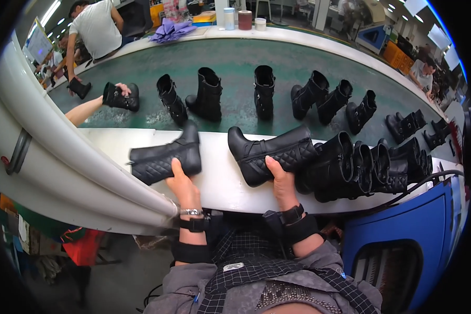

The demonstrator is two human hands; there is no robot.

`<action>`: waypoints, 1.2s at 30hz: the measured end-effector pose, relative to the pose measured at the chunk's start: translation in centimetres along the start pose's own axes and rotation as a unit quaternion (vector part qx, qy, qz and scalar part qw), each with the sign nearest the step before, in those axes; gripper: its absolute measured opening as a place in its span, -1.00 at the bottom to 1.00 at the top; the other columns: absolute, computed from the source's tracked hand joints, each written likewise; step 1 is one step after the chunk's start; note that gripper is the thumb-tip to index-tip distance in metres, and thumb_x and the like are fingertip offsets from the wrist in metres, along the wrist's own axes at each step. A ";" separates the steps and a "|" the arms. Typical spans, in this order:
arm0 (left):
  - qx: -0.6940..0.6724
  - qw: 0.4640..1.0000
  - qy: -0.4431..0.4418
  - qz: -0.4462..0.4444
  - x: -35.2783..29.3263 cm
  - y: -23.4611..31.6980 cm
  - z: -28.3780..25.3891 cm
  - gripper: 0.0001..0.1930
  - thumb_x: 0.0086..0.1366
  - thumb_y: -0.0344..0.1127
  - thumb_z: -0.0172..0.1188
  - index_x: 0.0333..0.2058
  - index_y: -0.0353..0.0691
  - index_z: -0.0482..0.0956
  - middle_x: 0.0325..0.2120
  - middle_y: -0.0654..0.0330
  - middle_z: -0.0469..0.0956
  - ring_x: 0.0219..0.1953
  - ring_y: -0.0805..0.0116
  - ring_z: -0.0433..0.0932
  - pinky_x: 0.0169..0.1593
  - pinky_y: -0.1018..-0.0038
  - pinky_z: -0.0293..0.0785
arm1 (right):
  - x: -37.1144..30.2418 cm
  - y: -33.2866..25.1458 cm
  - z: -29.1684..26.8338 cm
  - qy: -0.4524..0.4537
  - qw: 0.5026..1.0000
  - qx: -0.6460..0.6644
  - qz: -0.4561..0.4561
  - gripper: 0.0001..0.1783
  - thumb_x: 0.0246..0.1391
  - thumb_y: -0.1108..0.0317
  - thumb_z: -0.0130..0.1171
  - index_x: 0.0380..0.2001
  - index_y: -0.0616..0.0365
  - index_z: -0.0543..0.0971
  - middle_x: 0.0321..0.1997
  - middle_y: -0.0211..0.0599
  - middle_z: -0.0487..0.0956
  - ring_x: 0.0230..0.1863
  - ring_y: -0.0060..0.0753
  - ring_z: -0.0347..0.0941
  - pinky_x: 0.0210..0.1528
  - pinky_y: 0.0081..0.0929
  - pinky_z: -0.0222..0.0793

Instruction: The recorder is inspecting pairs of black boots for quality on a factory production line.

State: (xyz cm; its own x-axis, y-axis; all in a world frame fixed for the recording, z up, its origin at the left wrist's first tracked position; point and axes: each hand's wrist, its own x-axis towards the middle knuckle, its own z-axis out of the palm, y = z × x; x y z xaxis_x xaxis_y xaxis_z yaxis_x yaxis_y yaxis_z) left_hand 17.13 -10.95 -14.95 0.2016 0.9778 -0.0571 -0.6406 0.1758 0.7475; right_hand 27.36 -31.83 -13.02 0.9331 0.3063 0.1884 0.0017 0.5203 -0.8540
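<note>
My left hand (184, 183) is closed on a black quilted ankle boot (157, 162), which lies on its side with the shaft to the left and the foot pointing away from me. In my right hand (282, 182) is a second black boot (254, 150), tilted over with its toe up at the left and its quilted shaft running right. A strap crosses its ankle. Both boots are over the white work ledge (214, 183), with a gap between them. The fingers of each hand are partly hidden behind the boots; the thumbs show on the near side.
Beyond the ledge, a green conveyor belt (235, 57) carries several black boots (264, 94). More boots (345, 157) crowd the ledge at my right. A large white pipe (73, 131) curves on the left. A blue machine (403, 220) stands lower right. Another person's hand (123, 89) grips a boot.
</note>
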 end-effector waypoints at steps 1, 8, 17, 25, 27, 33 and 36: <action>0.008 0.997 0.009 -0.072 -1.2 0.1 -0.2 -0.59 0.25 -0.35 0.20 0.01 -0.44 0.38 -0.06 0.13 0.48 -0.15 0.34 0.55 -0.13 0.41 0.58 | 0.0 0.0 0.0 0.013 1.000 -0.006 0.000 -0.67 0.01 0.41 0.23 -0.11 0.23 0.51 -0.13 -0.38 0.52 -0.12 -0.51 0.45 0.02 -0.52 0.36; -0.080 0.971 -0.107 -0.200 -6.2 0.6 -0.8 -0.56 0.14 -0.42 0.23 0.03 -0.19 0.41 -0.10 0.19 0.51 -0.13 0.26 0.58 -0.13 0.31 0.62 | -0.2 0.7 1.1 0.055 0.996 0.073 -0.007 -0.68 0.05 0.45 0.17 -0.08 0.22 0.48 -0.11 -0.36 0.52 -0.10 -0.51 0.47 0.02 -0.50 0.41; -0.124 0.954 -0.183 -0.201 -6.1 1.0 -0.4 -0.58 0.15 -0.32 0.21 0.00 -0.27 0.46 -0.07 0.11 0.55 -0.04 0.22 0.56 0.03 0.25 0.56 | -1.1 0.4 3.2 0.059 0.987 0.145 0.018 -0.58 0.12 0.32 0.13 0.06 0.08 0.38 -0.05 -0.36 0.51 -0.07 -0.42 0.52 -0.04 -0.41 0.52; -0.118 0.961 -0.171 -0.184 -6.2 0.2 0.0 -0.53 0.14 -0.31 0.20 0.05 -0.29 0.43 -0.03 0.10 0.52 0.00 0.20 0.53 0.11 0.23 0.50 | -1.0 0.9 3.3 0.034 0.986 0.161 0.022 -0.57 0.14 0.34 0.09 0.09 0.10 0.37 0.01 -0.34 0.49 0.00 -0.37 0.48 0.08 -0.32 0.45; -0.118 0.960 -0.174 -0.184 -6.1 0.0 -0.1 -0.51 0.13 -0.33 0.20 0.07 -0.25 0.41 -0.02 0.13 0.49 0.03 0.21 0.51 0.13 0.23 0.48 | -0.9 1.0 3.2 0.037 0.987 0.153 0.026 -0.56 0.14 0.35 0.08 0.10 0.11 0.36 0.01 -0.33 0.49 0.02 -0.36 0.48 0.09 -0.32 0.44; -0.113 0.958 -0.174 -0.200 -6.0 -0.6 -0.2 -0.44 0.10 -0.38 0.21 0.13 -0.15 0.35 0.02 0.20 0.44 0.07 0.23 0.46 0.15 0.22 0.46 | -0.8 0.9 2.8 0.036 0.988 0.149 0.037 -0.53 0.11 0.41 0.08 0.12 0.13 0.34 0.04 -0.30 0.47 0.03 -0.36 0.45 0.15 -0.34 0.39; -0.113 0.959 -0.175 -0.193 -5.9 -0.6 -0.2 -0.42 0.10 -0.39 0.21 0.14 -0.14 0.33 0.02 0.20 0.44 0.07 0.23 0.46 0.14 0.22 0.46 | -0.8 0.8 2.9 0.033 0.991 0.125 0.024 -0.52 0.13 0.37 0.07 0.14 0.11 0.32 0.04 -0.30 0.47 0.04 -0.35 0.46 0.12 -0.35 0.41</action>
State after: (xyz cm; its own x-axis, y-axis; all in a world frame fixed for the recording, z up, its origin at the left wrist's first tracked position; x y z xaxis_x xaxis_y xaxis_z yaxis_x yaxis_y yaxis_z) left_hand 16.20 -16.86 -15.20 0.6664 0.7442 -0.0454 -0.6049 0.5752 0.5507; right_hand 25.54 -29.34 -12.40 0.9514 0.2873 0.1107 -0.1254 0.6899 -0.7130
